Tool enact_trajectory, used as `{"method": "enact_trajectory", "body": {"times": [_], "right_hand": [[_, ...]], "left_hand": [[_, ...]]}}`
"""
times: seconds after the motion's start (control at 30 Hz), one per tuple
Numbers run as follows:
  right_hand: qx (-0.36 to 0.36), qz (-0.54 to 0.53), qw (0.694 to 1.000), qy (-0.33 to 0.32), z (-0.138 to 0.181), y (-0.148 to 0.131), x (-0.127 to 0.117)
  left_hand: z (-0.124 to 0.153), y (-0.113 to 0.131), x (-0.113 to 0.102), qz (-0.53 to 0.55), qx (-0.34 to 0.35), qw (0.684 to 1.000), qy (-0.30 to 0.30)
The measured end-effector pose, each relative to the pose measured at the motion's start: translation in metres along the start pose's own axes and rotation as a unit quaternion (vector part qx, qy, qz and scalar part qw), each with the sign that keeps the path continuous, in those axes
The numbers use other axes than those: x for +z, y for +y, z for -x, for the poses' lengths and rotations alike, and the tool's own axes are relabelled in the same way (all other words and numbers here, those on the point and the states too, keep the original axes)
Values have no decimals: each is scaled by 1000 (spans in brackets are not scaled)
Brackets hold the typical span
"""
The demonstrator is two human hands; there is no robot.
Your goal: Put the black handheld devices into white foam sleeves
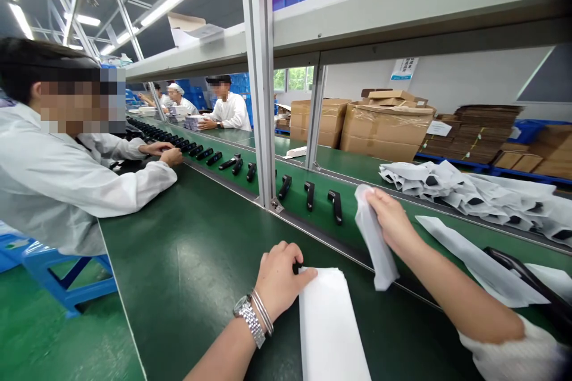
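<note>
My left hand [281,277] curls around a small black item [295,268], mostly hidden by the fingers, just above the end of a stack of white foam sleeves [328,327]. My right hand [392,219] pinches the top of a white foam sleeve [375,239] that hangs over the green workbench [201,286]. A row of black handle-shaped parts [308,195] stands along the raised green belt beyond my hands. To my right, a flat white sleeve [478,265] lies next to a black object [521,274].
A co-worker in a white coat [67,190] sits at the bench's left side, hands near the black parts. A pile of white-wrapped parts [469,199] lies on the far belt. Metal shelf uprights [261,77] rise between the benches; cardboard boxes [386,131] stand beyond.
</note>
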State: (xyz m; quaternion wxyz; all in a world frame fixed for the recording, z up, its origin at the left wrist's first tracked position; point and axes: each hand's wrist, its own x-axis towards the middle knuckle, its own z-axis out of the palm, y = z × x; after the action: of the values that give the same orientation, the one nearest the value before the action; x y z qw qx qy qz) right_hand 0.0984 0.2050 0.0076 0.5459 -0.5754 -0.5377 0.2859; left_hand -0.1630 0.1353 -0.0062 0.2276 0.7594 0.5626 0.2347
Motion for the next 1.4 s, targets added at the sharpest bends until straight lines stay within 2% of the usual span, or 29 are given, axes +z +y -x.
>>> {"method": "enact_trajectory", "body": {"times": [0.07,0.17,0.23,0.3,0.4,0.47,0.53,0.63,0.73,0.83,0.93,1.0,1.1,1.2,1.33,1.4], "right_hand": [[-41,128,989,57,-30,6,-13],[-63,207,973,76,-58,19,-13],[-76,239,967,53,-64,27,3],[-80,258,963,4,-65,34,27],[-59,267,960,-67,-63,44,67],[-34,263,960,-86,-64,49,88],[-9,248,965,-87,-68,53,100],[33,196,976,-93,-72,55,103],[60,112,986,-112,-56,48,93],[53,8,988,-147,-18,31,74],[61,-188,959,-202,24,13,55],[75,-276,935,-212,44,7,47],[75,-291,930,-212,60,7,46],[61,-275,930,-238,70,7,50],[6,-167,941,-294,85,-3,55],[-11,-137,935,-327,93,-8,56]], "left_hand": [[1,0,1,-14,10,999,-35],[2,4,3,-11,51,998,-26],[2,7,4,-5,73,997,-10],[2,8,5,-5,86,996,-1],[1,8,7,-13,98,995,5],[1,7,8,-16,106,994,4],[0,6,9,-14,113,994,-1],[1,7,9,3,122,992,-2],[2,9,8,23,124,992,12],[2,9,7,26,127,991,25],[3,10,7,27,137,989,41],[4,11,7,37,139,988,51],[6,14,5,65,130,988,53],[8,17,3,99,130,985,52],[11,19,3,154,156,973,76],[11,19,4,178,155,966,103]]}}
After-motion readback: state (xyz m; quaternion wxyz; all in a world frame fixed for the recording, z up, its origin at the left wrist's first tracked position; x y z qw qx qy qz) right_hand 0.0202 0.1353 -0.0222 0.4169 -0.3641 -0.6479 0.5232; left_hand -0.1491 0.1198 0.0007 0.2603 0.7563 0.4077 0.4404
